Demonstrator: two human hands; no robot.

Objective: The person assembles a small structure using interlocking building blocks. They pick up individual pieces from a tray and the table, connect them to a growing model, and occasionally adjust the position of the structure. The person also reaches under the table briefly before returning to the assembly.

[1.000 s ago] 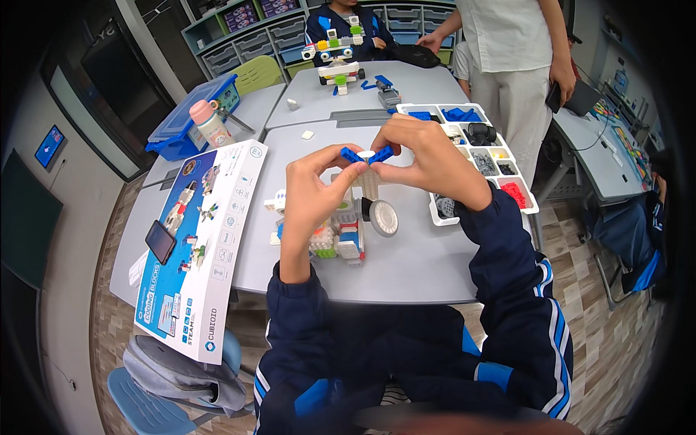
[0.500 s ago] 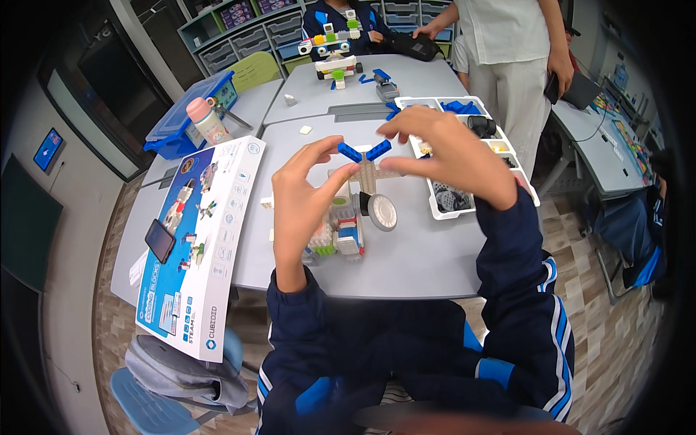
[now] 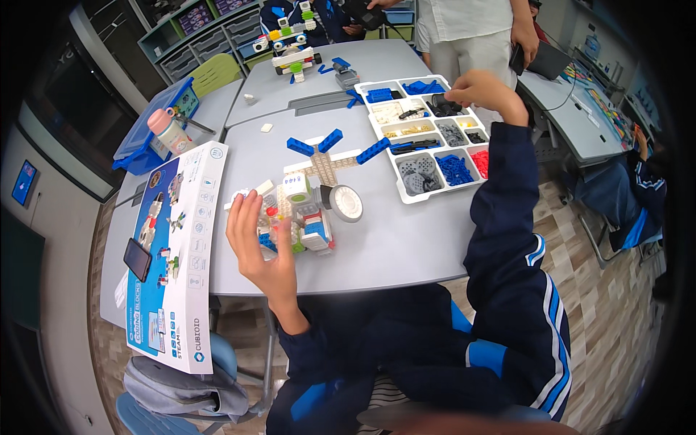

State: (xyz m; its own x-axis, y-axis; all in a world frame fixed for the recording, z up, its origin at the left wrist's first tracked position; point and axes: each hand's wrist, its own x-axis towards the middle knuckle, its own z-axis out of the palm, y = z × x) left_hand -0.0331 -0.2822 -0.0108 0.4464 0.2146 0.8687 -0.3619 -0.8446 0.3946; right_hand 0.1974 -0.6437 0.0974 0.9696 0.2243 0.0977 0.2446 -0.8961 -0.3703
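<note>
A block-built model (image 3: 297, 190) stands on the grey table, with a white wheel (image 3: 346, 204) on its right side. Tan beams (image 3: 324, 167) rise from it, bearing blue pieces (image 3: 330, 141) splayed in a V and another at the right end. My left hand (image 3: 262, 250) is at the model's near left side, fingers spread and thumb apart, not visibly gripping it. Over the far right of the white parts tray (image 3: 403, 190), my right hand (image 3: 487, 94) has its fingers bent together at black parts (image 3: 444, 107). What lies between those fingertips is hidden.
A large box (image 3: 185, 261) with a phone (image 3: 137, 259) on it leans at the table's left. Behind it stand a pink-capped bottle (image 3: 168, 130) and a blue bin (image 3: 138, 151). Another model (image 3: 293, 54) sits at the far side, where people are. A standing person is beyond the tray.
My right hand has left the blue pieces and moved right to the tray. My left hand has come down beside the model. The whole view has shifted, showing more of the tray.
</note>
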